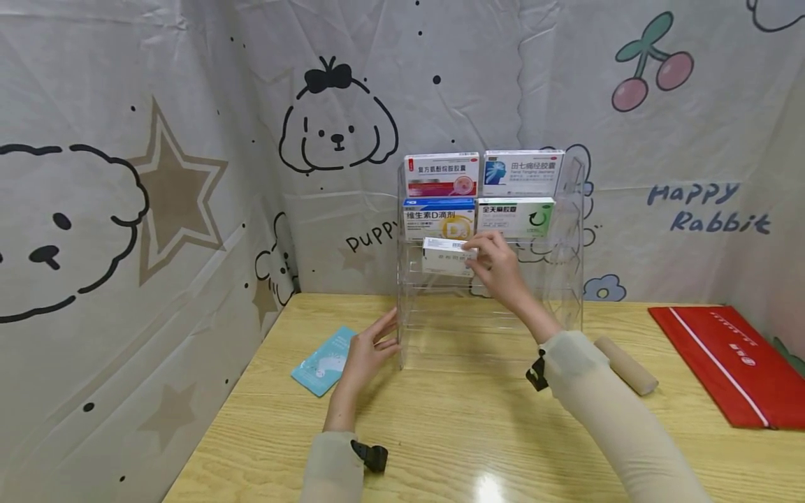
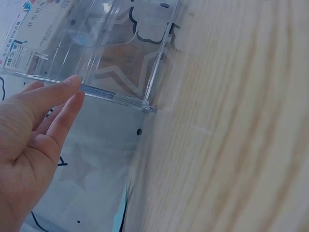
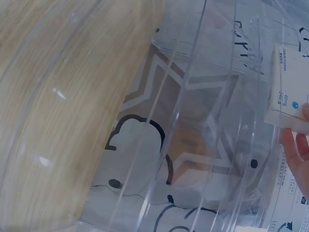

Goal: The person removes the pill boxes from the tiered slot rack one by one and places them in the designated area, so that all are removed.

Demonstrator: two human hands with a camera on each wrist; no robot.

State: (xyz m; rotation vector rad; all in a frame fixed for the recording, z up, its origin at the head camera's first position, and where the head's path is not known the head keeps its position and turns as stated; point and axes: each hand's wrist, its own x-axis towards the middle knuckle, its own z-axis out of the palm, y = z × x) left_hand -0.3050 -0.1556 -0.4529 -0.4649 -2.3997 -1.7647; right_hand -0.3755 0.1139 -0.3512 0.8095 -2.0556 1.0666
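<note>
A clear acrylic display rack (image 1: 400, 353) stands upright on the table. My right hand (image 1: 501, 271) pinches a small white medicine box (image 1: 443, 257) by its right end, at the rack's third tier on the left side. In the right wrist view the same white box (image 3: 288, 92) shows "40mg" on its end, with fingertips at its edge. My left hand (image 1: 367, 355) touches the rack's left side low down, fingers nearly straight; the left wrist view shows the fingertips of this hand (image 2: 36, 130) right at the clear edge.
Above the held box sit a red-and-white box (image 1: 442, 175), a blue-and-white box (image 1: 523, 173), a vitamin D box (image 1: 434, 220) and a green-trimmed box (image 1: 516, 218). A teal packet (image 1: 323, 363) lies left, a cardboard tube (image 1: 625, 365) and a red folder (image 1: 732, 367) right.
</note>
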